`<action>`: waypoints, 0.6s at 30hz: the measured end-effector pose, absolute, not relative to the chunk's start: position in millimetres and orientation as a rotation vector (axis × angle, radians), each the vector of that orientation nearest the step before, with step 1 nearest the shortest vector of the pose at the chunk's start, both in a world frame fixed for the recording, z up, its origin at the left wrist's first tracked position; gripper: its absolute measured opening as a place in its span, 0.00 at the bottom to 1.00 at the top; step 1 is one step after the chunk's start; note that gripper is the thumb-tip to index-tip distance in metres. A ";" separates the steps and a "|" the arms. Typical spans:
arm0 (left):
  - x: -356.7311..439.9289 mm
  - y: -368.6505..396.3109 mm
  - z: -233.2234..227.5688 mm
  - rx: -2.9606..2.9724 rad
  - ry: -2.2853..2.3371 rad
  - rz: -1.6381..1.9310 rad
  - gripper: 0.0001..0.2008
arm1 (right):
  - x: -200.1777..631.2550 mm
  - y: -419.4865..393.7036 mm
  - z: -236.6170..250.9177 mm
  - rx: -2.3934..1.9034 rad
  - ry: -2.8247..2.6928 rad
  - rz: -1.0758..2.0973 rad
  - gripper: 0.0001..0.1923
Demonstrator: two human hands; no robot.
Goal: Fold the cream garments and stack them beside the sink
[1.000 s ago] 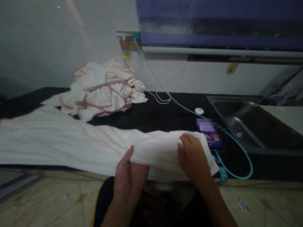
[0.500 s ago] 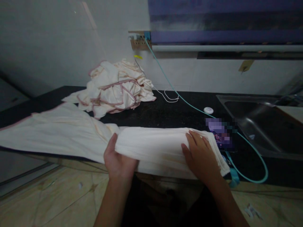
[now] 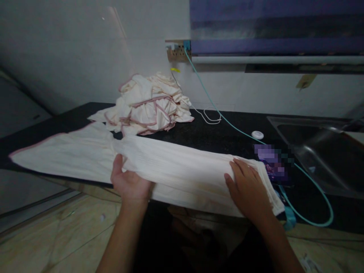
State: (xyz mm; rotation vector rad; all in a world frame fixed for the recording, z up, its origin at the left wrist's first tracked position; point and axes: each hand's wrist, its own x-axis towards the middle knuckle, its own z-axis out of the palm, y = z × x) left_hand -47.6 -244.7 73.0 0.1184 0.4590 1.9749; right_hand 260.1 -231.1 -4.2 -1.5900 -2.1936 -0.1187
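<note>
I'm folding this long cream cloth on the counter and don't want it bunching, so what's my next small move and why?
Probably slide the left hand further left along the cream cloth: the right hand pins the folded end flat, while the left part lies wider and unfolded.
</note>
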 end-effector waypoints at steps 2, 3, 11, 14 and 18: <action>-53.6 -237.1 75.0 0.177 0.472 1.988 0.24 | 260.3 -231.0 -4.6 -1.593 -2.197 -0.130 0.25; -57.2 -232.3 74.7 0.193 0.502 2.016 0.24 | 260.4 -231.0 -4.7 -1.594 -2.199 -0.137 0.25; -103.0 -210.8 59.5 0.318 0.653 2.218 0.23 | 261.4 -231.3 -4.9 -1.596 -2.209 -0.157 0.26; -121.5 -211.5 55.9 0.368 0.679 2.272 0.23 | 261.3 -231.6 -5.2 -1.601 -2.208 -0.154 0.26; -136.2 -206.4 55.5 0.413 0.707 2.330 0.22 | 261.5 -231.6 -6.7 -1.602 -2.202 -0.158 0.26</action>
